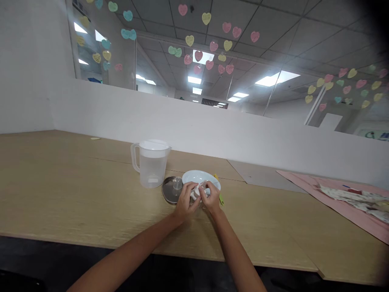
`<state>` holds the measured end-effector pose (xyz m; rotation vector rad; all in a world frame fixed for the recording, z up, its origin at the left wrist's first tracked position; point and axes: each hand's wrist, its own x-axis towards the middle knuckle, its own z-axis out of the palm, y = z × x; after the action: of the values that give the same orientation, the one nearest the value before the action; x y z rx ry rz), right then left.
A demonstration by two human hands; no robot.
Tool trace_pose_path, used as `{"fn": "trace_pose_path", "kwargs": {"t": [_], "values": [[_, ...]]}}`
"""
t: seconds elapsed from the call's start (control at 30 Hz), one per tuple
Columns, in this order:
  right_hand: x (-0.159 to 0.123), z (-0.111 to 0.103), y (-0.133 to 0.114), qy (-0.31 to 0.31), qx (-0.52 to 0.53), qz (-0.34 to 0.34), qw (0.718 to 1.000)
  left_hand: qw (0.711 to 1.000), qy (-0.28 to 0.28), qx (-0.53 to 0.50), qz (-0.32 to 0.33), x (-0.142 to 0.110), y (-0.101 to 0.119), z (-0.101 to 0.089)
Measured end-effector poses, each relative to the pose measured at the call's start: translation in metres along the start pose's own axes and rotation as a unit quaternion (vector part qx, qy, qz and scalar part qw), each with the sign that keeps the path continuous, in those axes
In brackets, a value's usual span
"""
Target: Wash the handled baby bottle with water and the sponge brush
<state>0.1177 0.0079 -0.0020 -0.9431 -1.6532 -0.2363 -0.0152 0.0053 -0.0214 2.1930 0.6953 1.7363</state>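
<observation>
My left hand (184, 203) and my right hand (212, 200) meet over the table, fingers closed around a small white object (196, 191). Its kind is too small and too covered by fingers to make out. Something clear and shiny shows by the right fingertips. Just behind the hands lies a pale blue-white oval plate (194, 175), partly hidden by them. To the left of my left hand, a round metal tray (169, 194) holds a small clear cup (177, 183). A bit of a green and yellow utensil (221, 200) sticks out beside the plate on the right.
A translucent lidded pitcher (152, 168) stands left of the tray, handle to the left. On the right, a pink cloth (331, 207) carries a crumpled patterned fabric (349, 196). A white wall (121, 107) with glass above bounds the wooden table (75, 194) at the back.
</observation>
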Motion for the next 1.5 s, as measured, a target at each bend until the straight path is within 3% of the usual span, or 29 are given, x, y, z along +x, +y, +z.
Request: {"fn": "trace_pose_path", "kwargs": {"t": [0.1,0.27,0.53,0.7,0.83,1.0,1.2,1.37,1.5], "values": [[-0.002,-0.001,0.001,-0.029,-0.009,-0.037,0.999,0.999,-0.022,-0.021,0.009,0.001,0.002,-0.004],[-0.006,0.001,0.006,-0.047,-0.023,-0.066,0.996,0.998,-0.016,-0.04,-0.045,0.002,-0.004,-0.004],[-0.012,0.009,0.013,0.04,-0.038,0.012,0.998,0.996,-0.036,-0.058,-0.061,0.001,-0.003,-0.005],[-0.012,0.01,0.015,0.058,-0.056,-0.013,0.997,0.999,-0.021,0.037,-0.002,0.005,-0.001,-0.009],[-0.012,0.01,0.015,0.059,-0.065,-0.049,0.995,0.997,-0.023,0.069,-0.003,0.004,-0.002,-0.008],[-0.014,0.011,0.013,0.046,-0.053,-0.012,0.997,0.999,0.003,0.048,-0.02,0.001,-0.004,-0.006],[-0.014,0.012,0.016,0.041,-0.059,-0.025,0.997,0.998,-0.025,0.065,0.002,0.003,-0.002,-0.008],[-0.014,0.012,0.014,0.059,-0.063,-0.01,0.996,0.999,-0.021,0.007,-0.037,-0.001,-0.006,-0.005],[-0.011,0.01,0.01,0.039,-0.049,-0.029,0.998,0.999,-0.012,-0.009,-0.045,-0.005,-0.01,0.0]]}}
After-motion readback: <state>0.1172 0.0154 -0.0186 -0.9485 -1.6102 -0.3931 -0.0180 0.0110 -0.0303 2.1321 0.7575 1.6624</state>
